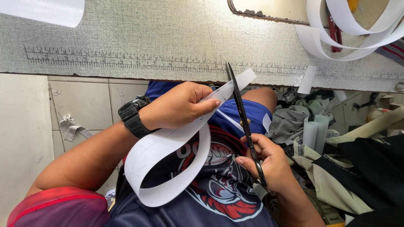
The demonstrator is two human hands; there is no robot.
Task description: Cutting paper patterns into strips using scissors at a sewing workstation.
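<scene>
My left hand (179,105) pinches a long white strip (168,147) that loops down over my lap; its free end (242,78) reaches the edge of the grey worktable (168,38). My right hand (269,162) grips the handles of black scissors (242,111), whose blades point up toward the table and lie across the strip just right of my left fingers. A black watch (132,115) sits on my left wrist.
A ruler scale (126,61) is marked along the table's front. More white strips (349,29) curl at the table's top right, by a red-handled tool (334,33). A heap of cloth and paper rolls (315,130) lies to my right; tiled floor (80,101) to my left.
</scene>
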